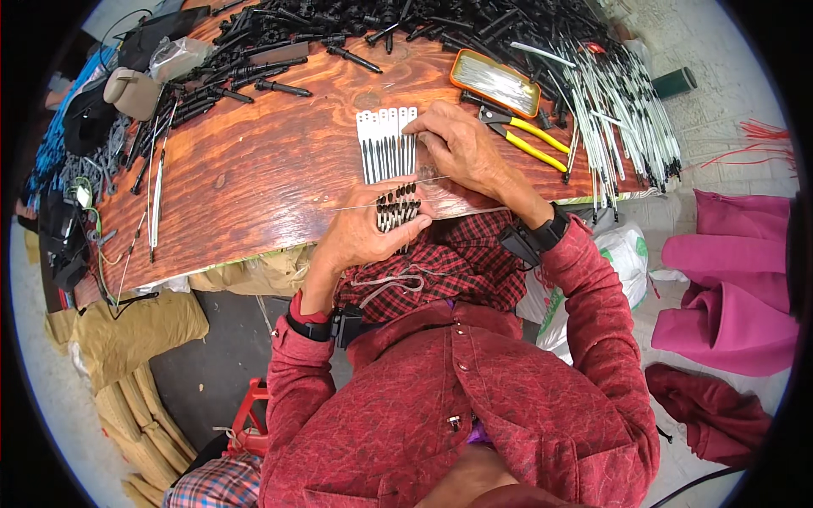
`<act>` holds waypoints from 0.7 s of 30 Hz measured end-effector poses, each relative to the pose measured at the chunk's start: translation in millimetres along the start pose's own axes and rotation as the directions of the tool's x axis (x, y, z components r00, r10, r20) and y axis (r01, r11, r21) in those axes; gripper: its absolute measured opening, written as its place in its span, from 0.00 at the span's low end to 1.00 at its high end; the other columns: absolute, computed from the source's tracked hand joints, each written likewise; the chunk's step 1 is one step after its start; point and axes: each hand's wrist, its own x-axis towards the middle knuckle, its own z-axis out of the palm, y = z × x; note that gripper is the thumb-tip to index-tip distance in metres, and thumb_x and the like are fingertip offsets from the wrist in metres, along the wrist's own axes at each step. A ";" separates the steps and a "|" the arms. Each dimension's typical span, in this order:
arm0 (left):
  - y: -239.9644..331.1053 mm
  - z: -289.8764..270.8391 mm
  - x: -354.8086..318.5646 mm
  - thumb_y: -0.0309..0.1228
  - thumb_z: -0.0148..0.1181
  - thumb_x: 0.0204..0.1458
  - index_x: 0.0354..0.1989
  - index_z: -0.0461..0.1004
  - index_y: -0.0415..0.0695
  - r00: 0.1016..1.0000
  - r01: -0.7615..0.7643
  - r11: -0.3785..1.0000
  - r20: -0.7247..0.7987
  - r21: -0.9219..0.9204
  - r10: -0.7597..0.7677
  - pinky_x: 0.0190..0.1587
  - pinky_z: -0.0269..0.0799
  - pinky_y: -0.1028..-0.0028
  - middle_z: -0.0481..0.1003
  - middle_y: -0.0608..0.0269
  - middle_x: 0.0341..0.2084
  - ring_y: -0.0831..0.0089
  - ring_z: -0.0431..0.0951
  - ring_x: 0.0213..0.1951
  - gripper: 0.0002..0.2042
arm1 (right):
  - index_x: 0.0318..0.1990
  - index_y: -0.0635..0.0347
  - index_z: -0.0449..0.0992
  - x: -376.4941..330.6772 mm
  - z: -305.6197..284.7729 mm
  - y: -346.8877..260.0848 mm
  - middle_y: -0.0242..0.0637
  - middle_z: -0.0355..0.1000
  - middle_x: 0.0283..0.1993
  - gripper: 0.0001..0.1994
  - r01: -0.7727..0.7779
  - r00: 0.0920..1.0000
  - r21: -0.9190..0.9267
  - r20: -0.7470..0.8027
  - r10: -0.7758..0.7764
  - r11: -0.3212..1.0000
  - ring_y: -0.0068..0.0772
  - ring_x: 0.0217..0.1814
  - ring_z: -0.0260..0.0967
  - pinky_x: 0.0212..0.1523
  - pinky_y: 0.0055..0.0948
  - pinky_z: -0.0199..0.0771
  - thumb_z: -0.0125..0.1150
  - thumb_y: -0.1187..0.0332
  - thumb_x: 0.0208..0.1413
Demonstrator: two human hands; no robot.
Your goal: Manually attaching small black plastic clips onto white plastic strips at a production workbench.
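Observation:
Near the table's front edge, my left hand (360,237) is closed around a stack of small black-and-pale pieces (396,212). A thin straight wire (354,208) crosses at this stack; whether it passes through the pieces is too fine to tell. Just beyond lies a row of flat white strips (385,127) with rounded, holed tops and dark narrow middles, side by side on the wooden table (262,169). My right hand (466,152) rests its bent fingers on the right side of this row. What those fingertips pinch, if anything, is hidden.
Yellow-handled pliers (529,144) lie right of my right hand, below an orange-rimmed tray (456,76) of thin white sticks. Long white rods with black ends (605,127) overhang the right edge. Black slender parts (322,25) are heaped along the back. A beige case (133,93) sits far left.

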 end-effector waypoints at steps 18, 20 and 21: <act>3.6 -3.2 2.9 0.28 0.67 0.52 0.36 0.84 0.40 0.998 0.005 1.000 0.062 -0.007 -0.005 0.69 0.67 0.55 0.84 0.59 0.33 0.63 0.84 0.44 0.06 | 0.44 0.60 0.81 1.4 -0.5 -3.6 0.40 0.69 0.35 0.09 0.110 0.993 -0.090 -0.033 -0.114 0.990 0.45 0.40 0.72 0.42 0.40 0.71 0.61 0.77 0.56; -1.7 0.1 2.1 0.30 0.69 0.51 0.36 0.83 0.40 0.998 -0.066 0.998 0.006 0.025 0.066 0.63 0.72 0.60 0.83 0.58 0.32 0.59 0.84 0.38 0.08 | 0.44 0.60 0.80 1.0 0.1 -3.6 0.40 0.70 0.35 0.09 0.090 0.995 -0.071 -0.032 -0.093 0.993 0.45 0.40 0.72 0.42 0.40 0.72 0.61 0.77 0.57; -3.7 1.3 2.0 0.31 0.70 0.50 0.36 0.83 0.40 0.995 -0.101 0.994 -0.021 0.043 0.102 0.59 0.75 0.62 0.83 0.58 0.31 0.58 0.84 0.35 0.09 | 0.44 0.60 0.80 0.8 0.5 -3.3 0.40 0.70 0.35 0.08 0.080 0.996 -0.061 -0.031 -0.082 0.995 0.46 0.40 0.72 0.42 0.40 0.72 0.61 0.77 0.57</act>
